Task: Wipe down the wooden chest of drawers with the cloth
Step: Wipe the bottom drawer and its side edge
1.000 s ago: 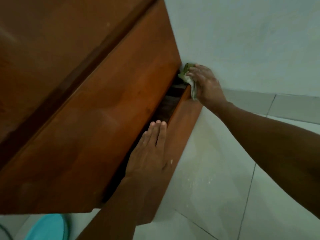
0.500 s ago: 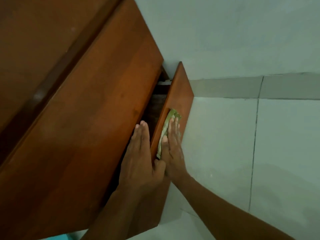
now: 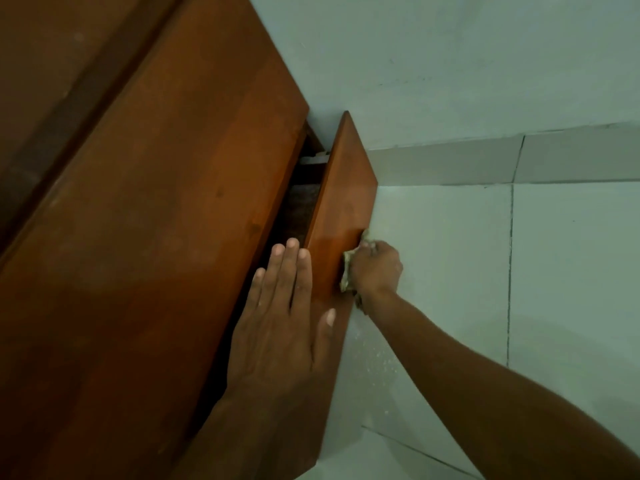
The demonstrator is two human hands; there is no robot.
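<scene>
The reddish-brown wooden chest of drawers (image 3: 156, 220) fills the left of the view, seen from above. Its bottom drawer (image 3: 346, 202) is pulled out a little, with a dark gap behind its front panel. My left hand (image 3: 284, 323) lies flat with fingers together across the drawer's top edge, covering part of the gap. My right hand (image 3: 375, 268) grips a crumpled pale greenish cloth (image 3: 346, 268) and presses it against the lower outer face of the drawer front. Most of the cloth is hidden under that hand.
The pale tiled floor (image 3: 450, 289) stretches to the right of the drawer, with small white specks near its base. A pale wall (image 3: 450, 64) with a skirting tile strip (image 3: 450, 164) stands behind the chest.
My right hand has slid the cloth from the drawer front's top edge down over its outer face toward the lower edge. The left hand stays on the drawer's top edge.
</scene>
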